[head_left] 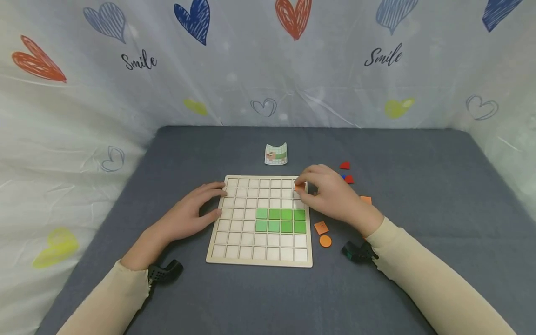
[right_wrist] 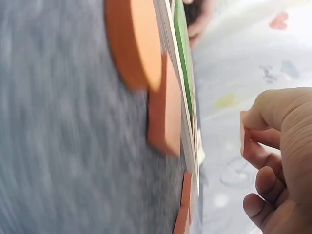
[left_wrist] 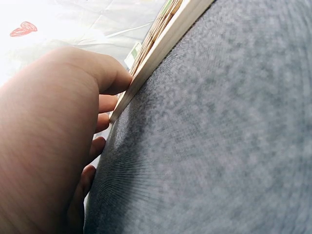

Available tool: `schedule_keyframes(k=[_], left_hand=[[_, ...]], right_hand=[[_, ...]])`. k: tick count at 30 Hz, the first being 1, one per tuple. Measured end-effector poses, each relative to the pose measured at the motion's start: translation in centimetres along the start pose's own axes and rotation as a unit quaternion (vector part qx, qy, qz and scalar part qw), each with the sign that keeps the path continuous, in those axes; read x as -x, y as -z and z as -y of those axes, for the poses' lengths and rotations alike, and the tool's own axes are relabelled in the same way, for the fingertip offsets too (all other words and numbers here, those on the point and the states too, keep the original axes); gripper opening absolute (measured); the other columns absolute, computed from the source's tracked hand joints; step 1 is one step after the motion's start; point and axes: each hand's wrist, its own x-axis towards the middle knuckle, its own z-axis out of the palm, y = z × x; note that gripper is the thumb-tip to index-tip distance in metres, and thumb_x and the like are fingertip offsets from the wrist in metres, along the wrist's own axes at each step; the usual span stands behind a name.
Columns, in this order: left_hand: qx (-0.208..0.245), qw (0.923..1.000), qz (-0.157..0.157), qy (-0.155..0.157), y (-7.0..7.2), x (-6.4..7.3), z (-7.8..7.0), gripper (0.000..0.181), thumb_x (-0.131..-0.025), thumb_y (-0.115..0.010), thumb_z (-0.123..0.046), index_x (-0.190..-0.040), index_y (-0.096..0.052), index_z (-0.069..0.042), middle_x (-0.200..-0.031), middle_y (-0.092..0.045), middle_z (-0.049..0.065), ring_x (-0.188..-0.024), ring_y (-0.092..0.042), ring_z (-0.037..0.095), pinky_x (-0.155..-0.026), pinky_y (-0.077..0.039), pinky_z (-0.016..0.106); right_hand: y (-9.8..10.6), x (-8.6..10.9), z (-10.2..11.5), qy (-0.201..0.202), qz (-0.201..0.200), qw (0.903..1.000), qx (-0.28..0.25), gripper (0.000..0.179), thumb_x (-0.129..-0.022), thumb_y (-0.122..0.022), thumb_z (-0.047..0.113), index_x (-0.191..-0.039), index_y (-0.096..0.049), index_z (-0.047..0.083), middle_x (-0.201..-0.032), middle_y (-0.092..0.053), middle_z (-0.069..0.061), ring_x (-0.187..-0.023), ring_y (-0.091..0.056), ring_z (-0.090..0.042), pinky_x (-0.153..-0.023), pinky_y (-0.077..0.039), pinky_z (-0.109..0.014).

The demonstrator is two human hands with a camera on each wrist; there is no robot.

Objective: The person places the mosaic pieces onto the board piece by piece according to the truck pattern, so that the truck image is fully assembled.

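Note:
A pale wooden grid board [head_left: 247, 239] lies on the dark grey cloth, with two rows of green square tiles [head_left: 286, 214] in its right half. My left hand [head_left: 190, 211] rests at the board's left edge, fingers relaxed; in the left wrist view the thumb [left_wrist: 114, 78] touches its side. Over the board's upper right corner, my right hand [head_left: 331, 193] pinches a small orange tile [right_wrist: 243, 134] between thumb and fingers, raised above the grid. Right of the board lie an orange square tile [head_left: 321, 227] and an orange round tile [head_left: 325, 240].
Behind the board stands a small curled pattern card [head_left: 276, 155]. Red pieces [head_left: 345, 165] and a partly hidden blue piece [head_left: 344, 176] lie beyond my right hand. Another orange tile [head_left: 365, 200] shows beside the right wrist. A white curtain [head_left: 234, 70] hangs behind the table.

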Motion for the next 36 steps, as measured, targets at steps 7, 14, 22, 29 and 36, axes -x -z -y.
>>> schedule_keyframes(k=[7, 14, 22, 29, 36], left_hand=[[-0.002, 1.0000, -0.001, -0.005, 0.2, 0.1, 0.0, 0.050, -0.111, -0.068, -0.037, -0.157, -0.057, -0.020, -0.175, -0.037, 0.006, -0.163, -0.029, 0.037, -0.127, -0.028, 0.068], [-0.002, 0.9999, -0.007, -0.009, 0.5, 0.1, -0.1, 0.050, -0.111, -0.069, -0.035, -0.156, -0.058, -0.020, -0.174, -0.038, 0.007, -0.162, -0.030, 0.038, -0.127, -0.028, 0.069], [0.005, 1.0000, -0.001, -0.004, 0.1, 0.0, 0.1, 0.049, -0.111, -0.069, -0.035, -0.156, -0.058, -0.020, -0.173, -0.039, 0.006, -0.163, -0.030, 0.037, -0.126, -0.030, 0.067], [0.008, 1.0000, -0.002, -0.001, 0.1, 0.2, 0.2, 0.049, -0.111, -0.070, -0.035, -0.156, -0.058, -0.020, -0.173, -0.040, 0.006, -0.163, -0.029, 0.038, -0.127, -0.028, 0.069], [0.011, 0.9999, -0.005, -0.010, 0.1, 0.0, 0.1, 0.050, -0.110, -0.070, -0.034, -0.156, -0.058, -0.019, -0.173, -0.040, 0.007, -0.162, -0.031, 0.037, -0.125, -0.032, 0.068]], right_hand=[[-0.5, -0.5, 2.2, 0.029, 0.009, 0.9993, -0.021, 0.006, -0.101, -0.079, 0.015, -0.106, -0.081, 0.014, -0.104, -0.071, 0.007, -0.103, -0.063, -0.020, -0.087, -0.055, -0.037], [-2.2, -1.0, 4.2, 0.100, 0.006, 0.9939, -0.048, 0.007, -0.097, -0.078, 0.008, -0.099, -0.080, 0.014, -0.098, -0.071, 0.008, -0.093, -0.066, -0.019, -0.086, -0.054, -0.034], [-4.4, -0.4, 6.2, 0.093, 0.058, 0.9913, -0.073, 0.007, -0.098, -0.078, 0.012, -0.101, -0.081, 0.018, -0.100, -0.068, 0.012, -0.094, -0.064, -0.012, -0.088, -0.055, -0.029], [-6.7, -1.3, 7.2, 0.099, 0.087, 0.9885, -0.074, 0.007, -0.097, -0.077, 0.013, -0.101, -0.081, 0.017, -0.097, -0.069, 0.010, -0.091, -0.064, -0.009, -0.090, -0.054, -0.029], [-8.3, -1.9, 7.2, 0.119, 0.066, 0.9900, -0.039, 0.007, -0.096, -0.078, 0.010, -0.099, -0.082, 0.015, -0.092, -0.069, 0.008, -0.086, -0.063, -0.009, -0.086, -0.054, -0.029]])
